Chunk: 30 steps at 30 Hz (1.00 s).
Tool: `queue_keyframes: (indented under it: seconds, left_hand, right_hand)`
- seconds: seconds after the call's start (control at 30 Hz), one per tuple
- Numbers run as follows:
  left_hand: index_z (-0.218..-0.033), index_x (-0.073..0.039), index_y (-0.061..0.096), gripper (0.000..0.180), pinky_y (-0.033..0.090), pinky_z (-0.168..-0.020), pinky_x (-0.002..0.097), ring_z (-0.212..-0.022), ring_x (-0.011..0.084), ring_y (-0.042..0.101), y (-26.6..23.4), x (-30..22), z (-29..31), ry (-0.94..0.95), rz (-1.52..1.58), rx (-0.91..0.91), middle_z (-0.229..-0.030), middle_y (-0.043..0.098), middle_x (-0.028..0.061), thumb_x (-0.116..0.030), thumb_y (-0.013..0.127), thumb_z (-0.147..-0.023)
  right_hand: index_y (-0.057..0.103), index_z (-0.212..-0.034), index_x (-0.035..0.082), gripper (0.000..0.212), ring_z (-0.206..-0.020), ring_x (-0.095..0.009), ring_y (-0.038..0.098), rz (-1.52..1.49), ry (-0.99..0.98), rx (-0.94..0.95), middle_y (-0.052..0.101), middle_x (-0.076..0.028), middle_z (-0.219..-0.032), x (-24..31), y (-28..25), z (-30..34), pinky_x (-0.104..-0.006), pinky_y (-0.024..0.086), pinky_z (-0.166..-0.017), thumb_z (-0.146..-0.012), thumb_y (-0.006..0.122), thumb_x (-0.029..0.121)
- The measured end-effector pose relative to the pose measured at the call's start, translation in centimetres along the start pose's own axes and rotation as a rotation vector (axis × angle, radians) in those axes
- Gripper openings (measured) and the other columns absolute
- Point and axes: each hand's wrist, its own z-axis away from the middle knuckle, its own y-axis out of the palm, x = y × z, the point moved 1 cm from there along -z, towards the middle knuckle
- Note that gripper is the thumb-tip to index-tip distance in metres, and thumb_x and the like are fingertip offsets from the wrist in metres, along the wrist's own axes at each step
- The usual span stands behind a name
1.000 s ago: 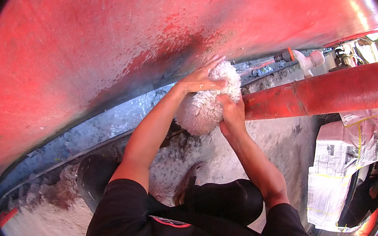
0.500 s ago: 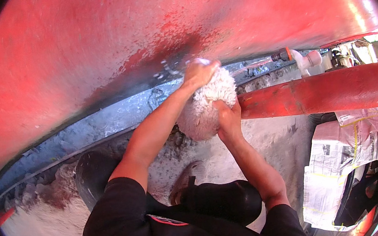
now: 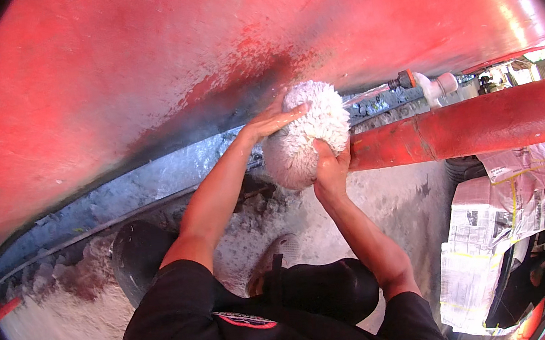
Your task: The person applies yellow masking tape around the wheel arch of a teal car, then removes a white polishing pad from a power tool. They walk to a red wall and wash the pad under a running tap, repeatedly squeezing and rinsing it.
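Observation:
Between my hands is a thick, shaggy white wool buffing pad [image 3: 320, 114], round and wet-looking. My left hand [image 3: 272, 123] grips its left side, one digit laid straight across the pile and the other fingers partly hidden. On the lower right edge my right hand [image 3: 331, 166] is closed, thumb pressed into the wool, fingers hidden behind it. A thin stream of water [image 3: 368, 94] runs from a pale pipe tap [image 3: 430, 87] with a dark, orange-ringed nozzle [image 3: 402, 80] to the pad's upper right.
A large curved red surface [image 3: 139, 57] hangs overhead, its paint worn dark near the pad. Below it runs a wet bluish trough [image 3: 133, 189]. A thick red pipe [image 3: 463, 128] extends right. Newspaper-covered bulk [image 3: 478, 234] stands at right. My knees are over rough, dusty ground [image 3: 390, 203].
The pad has risen slightly and tilted, showing more of its shaggy face. My left hand has slid from its top to its left side, and the splashing droplets above have gone.

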Motion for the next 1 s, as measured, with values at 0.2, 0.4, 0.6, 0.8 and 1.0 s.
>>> queue_keyframes:
  seconds: [0.2,0.4,0.6,0.8,1.0]
  left_hand:
    - [-0.123,0.001,0.063,0.084,0.048,-0.095,0.0395,-0.110,0.0364,0.065,-0.7,-1.7,-0.5,-0.085,-0.274,-0.529,-0.109,0.069,0.0259,-0.068,0.068,-0.076]
    - [-0.080,-0.004,0.068,0.060,0.047,-0.075,0.0490,-0.081,0.0401,0.065,-2.4,-3.0,-2.9,0.085,-0.513,-0.385,-0.081,0.068,0.0193,-0.058,0.044,-0.093]
    - [-0.081,-0.006,0.069,0.054,0.046,-0.085,0.0479,-0.094,0.0419,0.062,0.5,-5.6,-1.5,0.227,-0.567,-0.264,-0.085,0.066,0.0178,-0.049,0.042,-0.097]
    - [-0.113,-0.011,0.066,0.038,0.041,-0.098,0.0500,-0.117,0.0398,0.053,1.6,-2.4,-2.0,0.455,-0.473,-0.271,-0.128,0.058,0.0183,-0.036,0.041,-0.100]
    - [-0.150,-0.008,0.035,0.050,0.009,-0.122,0.0409,-0.151,0.0267,0.011,2.6,-1.6,0.5,0.429,-0.525,0.232,-0.162,0.020,0.0118,-0.031,0.034,-0.105]
  right_hand:
    - [0.042,-0.140,0.001,0.053,-0.122,-0.020,0.051,0.083,0.120,0.064,0.051,-0.011,-0.136,1.0,0.0,0.4,-0.0365,0.041,-0.104,-0.095,0.062,0.019]
    - [0.041,-0.144,0.006,0.061,-0.123,-0.020,0.053,-0.038,0.606,0.264,0.052,-0.010,-0.138,1.0,-1.4,0.4,-0.0381,0.045,-0.101,-0.097,0.057,0.043]
    - [0.050,-0.135,0.001,0.054,-0.110,-0.020,0.060,0.082,0.515,0.250,0.061,-0.008,-0.124,-0.1,-1.1,-0.2,-0.0365,0.048,-0.096,-0.089,0.070,0.022]
    - [0.055,-0.128,-0.001,0.043,-0.101,-0.022,0.064,-0.086,0.406,0.105,0.063,-0.010,-0.116,-1.0,0.6,-0.8,-0.0374,0.053,-0.085,-0.087,0.065,0.010]
    - [0.059,-0.120,-0.002,0.033,-0.095,-0.023,0.066,0.010,0.254,-0.053,0.064,-0.011,-0.112,-4.3,-0.8,-2.9,-0.0375,0.055,-0.080,-0.089,0.059,0.008]
